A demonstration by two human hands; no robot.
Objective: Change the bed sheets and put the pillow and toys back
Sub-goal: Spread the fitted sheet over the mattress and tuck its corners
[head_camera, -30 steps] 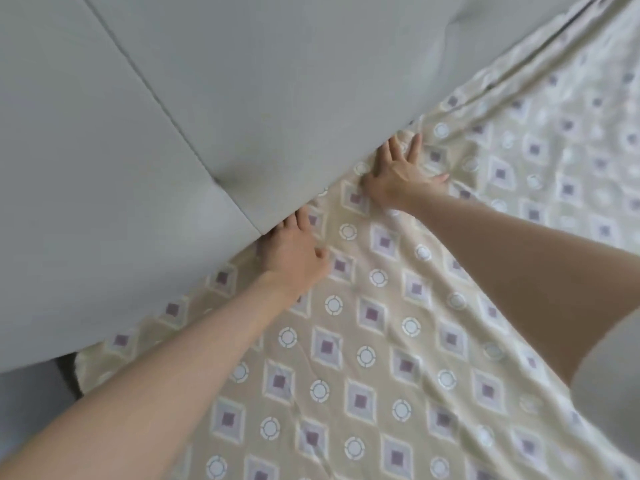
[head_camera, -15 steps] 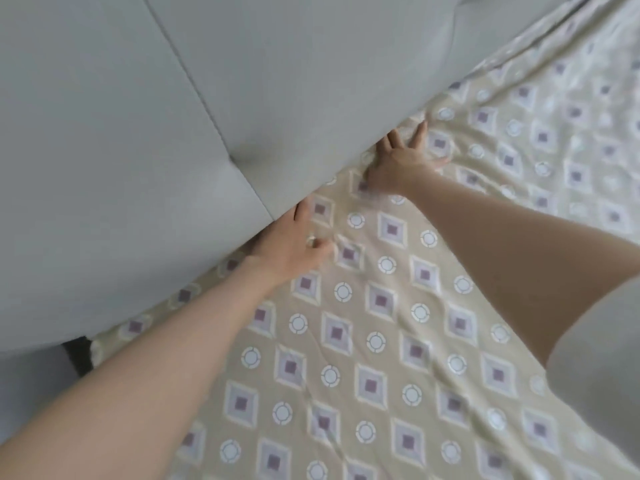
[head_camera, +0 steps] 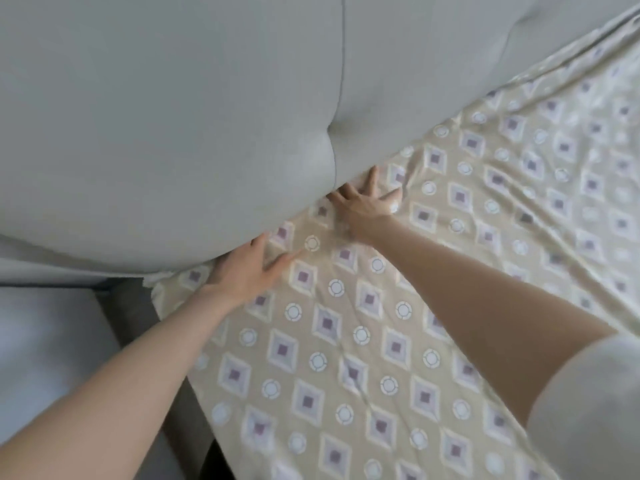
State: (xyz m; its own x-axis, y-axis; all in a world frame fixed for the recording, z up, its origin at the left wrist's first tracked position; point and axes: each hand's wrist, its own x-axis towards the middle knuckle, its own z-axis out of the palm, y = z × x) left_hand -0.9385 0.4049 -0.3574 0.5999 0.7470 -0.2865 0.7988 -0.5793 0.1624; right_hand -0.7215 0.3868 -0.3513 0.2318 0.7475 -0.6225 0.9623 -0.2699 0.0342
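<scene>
A beige bed sheet (head_camera: 363,358) printed with purple diamonds and white circles covers the mattress. It runs up to a padded grey headboard (head_camera: 207,116). My left hand (head_camera: 246,271) lies flat on the sheet near its top left corner, fingers spread, fingertips at the gap under the headboard. My right hand (head_camera: 363,206) lies flat a little further along the same edge, fingers apart, pressing the sheet against the headboard's base. Neither hand grips anything. No pillow or toys are in view.
The sheet's corner (head_camera: 156,282) hangs loose at the bed's left edge. A dark bed frame side (head_camera: 138,327) and pale floor (head_camera: 45,341) lie to the left. Wrinkles run across the sheet at the upper right (head_camera: 554,81).
Both hands have slid left along the headboard's base toward the sheet's corner, and my view has swung left, bringing the bed's left edge and floor into sight.
</scene>
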